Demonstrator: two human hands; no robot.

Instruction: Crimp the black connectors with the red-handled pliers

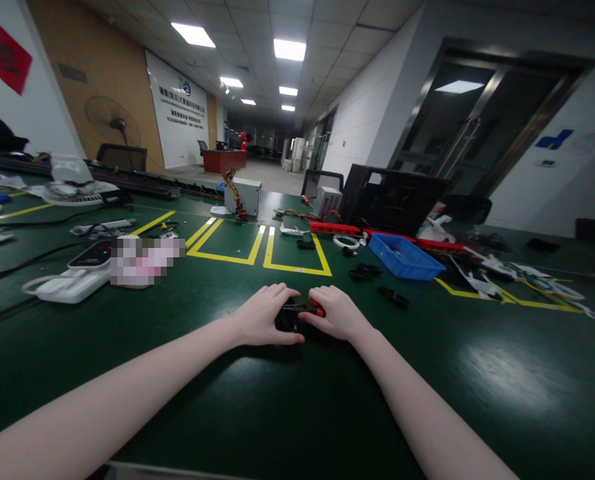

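Fingers (277,292) of the left hand (260,319) curl around a small black part (287,321). The right hand (338,315), just beside them, pinches its red end. A blue tray (417,265) lies beyond, to their right.

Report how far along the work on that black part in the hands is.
Done: nothing finished shows. In hand: left hand and right hand grip a small black part with a red-tipped piece on the green mat. Left, perhaps: several loose black parts lie beside the blue bin.
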